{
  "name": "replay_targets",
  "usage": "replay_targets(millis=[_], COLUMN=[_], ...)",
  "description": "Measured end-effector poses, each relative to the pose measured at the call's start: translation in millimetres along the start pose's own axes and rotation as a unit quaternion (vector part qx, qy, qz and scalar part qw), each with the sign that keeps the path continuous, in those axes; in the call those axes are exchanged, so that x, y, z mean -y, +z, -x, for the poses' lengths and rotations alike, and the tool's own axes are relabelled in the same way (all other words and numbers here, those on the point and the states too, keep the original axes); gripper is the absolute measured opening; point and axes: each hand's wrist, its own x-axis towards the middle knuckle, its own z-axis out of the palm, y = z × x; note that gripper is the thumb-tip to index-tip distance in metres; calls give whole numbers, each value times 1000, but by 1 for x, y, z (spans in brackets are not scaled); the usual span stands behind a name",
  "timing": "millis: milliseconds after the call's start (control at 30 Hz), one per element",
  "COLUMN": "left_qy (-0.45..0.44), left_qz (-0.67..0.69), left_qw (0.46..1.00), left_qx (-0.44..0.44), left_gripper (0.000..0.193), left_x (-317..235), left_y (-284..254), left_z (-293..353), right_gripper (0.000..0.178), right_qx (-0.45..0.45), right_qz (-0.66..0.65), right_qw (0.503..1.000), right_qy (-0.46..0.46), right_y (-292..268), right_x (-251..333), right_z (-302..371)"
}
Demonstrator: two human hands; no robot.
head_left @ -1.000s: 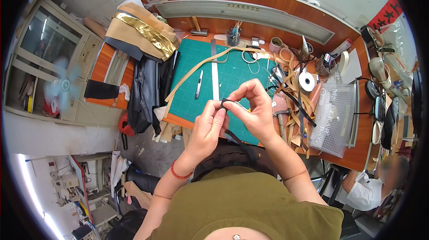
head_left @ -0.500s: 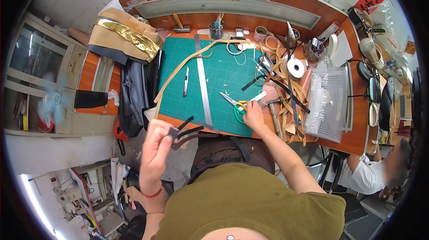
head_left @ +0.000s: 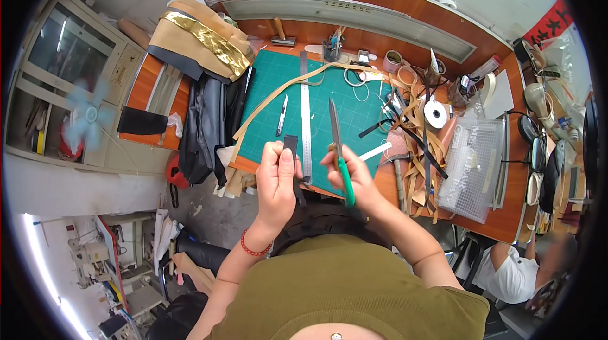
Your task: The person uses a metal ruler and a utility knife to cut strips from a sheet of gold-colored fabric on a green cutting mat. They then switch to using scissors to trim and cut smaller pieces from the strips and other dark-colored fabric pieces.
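Note:
My left hand (head_left: 277, 178) is closed on a black strap (head_left: 291, 143), whose flat end sticks up past the thumb while the rest hangs below the fingers. In my right hand (head_left: 356, 181) is a pair of scissors (head_left: 337, 135) with green handles, raised over the near part of the green cutting mat (head_left: 266, 89). The blades point away from me and look closed together. The scissors and the strap are apart. Between the hands and beyond them lies a long metal ruler (head_left: 306, 118). A craft knife (head_left: 282, 115) rests left of it.
A long tan leather strip (head_left: 272, 97) curves over the mat. Right of the mat lie a hammer (head_left: 399, 178), a heap of tan strips (head_left: 419, 181), a white spool (head_left: 435, 114) and a clear gridded sheet (head_left: 472, 162). Black sheeting (head_left: 206, 124) drapes at left. A person (head_left: 516, 270) sits at far right.
My right hand has lifted the scissors off the mat and brought them toward the middle. My left hand has moved right with the black strap, now held more upright.

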Motion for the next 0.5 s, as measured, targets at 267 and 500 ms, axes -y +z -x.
replay_targets(millis=[267,500], left_qy=[60,81], left_qz=[-32,-48], left_qw=[997,995], left_qx=[-47,-30], left_gripper=[19,18], left_x=[5,9], left_y=[23,25], left_z=[-10,-16], right_gripper=[54,50], right_qx=[-4,-30], right_qz=[234,262], right_qw=[966,956], right_qy=[-113,-126], right_y=[29,29], right_x=[-2,-6], right_z=[11,10])
